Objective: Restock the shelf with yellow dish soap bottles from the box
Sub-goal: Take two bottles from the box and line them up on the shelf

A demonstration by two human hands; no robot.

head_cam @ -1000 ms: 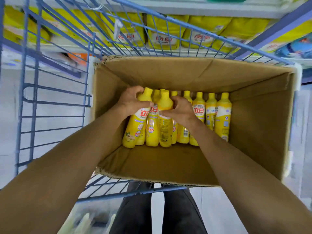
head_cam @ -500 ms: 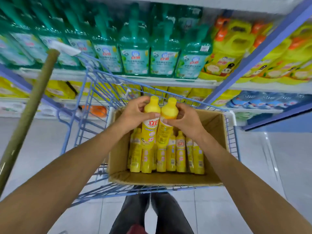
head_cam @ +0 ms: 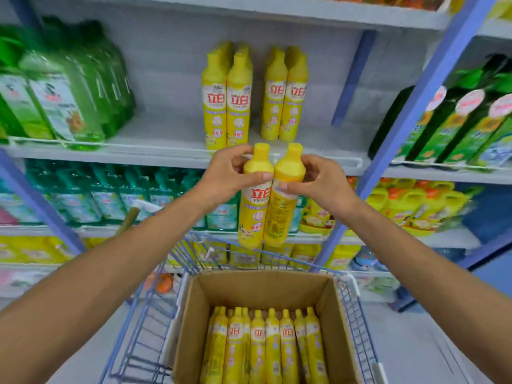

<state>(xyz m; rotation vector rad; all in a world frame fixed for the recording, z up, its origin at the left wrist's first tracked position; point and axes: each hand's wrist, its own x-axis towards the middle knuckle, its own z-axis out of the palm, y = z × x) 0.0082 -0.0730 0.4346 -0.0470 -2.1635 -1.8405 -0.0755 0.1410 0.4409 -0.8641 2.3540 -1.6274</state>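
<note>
My left hand (head_cam: 227, 176) grips a yellow dish soap bottle (head_cam: 253, 206) by its shoulder, and my right hand (head_cam: 318, 184) grips a second yellow bottle (head_cam: 281, 212) beside it. Both bottles hang upright, touching, just below the front edge of the white shelf (head_cam: 171, 151). On that shelf stand two groups of the same yellow bottles (head_cam: 253, 98). Below, the cardboard box (head_cam: 188, 322) in the blue cart holds several more yellow bottles (head_cam: 266, 347) standing in a row.
Green bottles (head_cam: 63, 90) fill the shelf's left end, with bare shelf between them and the yellow ones. Blue uprights (head_cam: 432, 87) frame the bay. Dark green bottles (head_cam: 457, 126) stand in the right bay. Teal and yellow products line the lower shelves. The wire cart (head_cam: 144, 328) stands against the shelving.
Both hands lifted the two bottles out of the box and up to the level of the shelf with yellow bottles. The view tilted upward from the box to the shelves.
</note>
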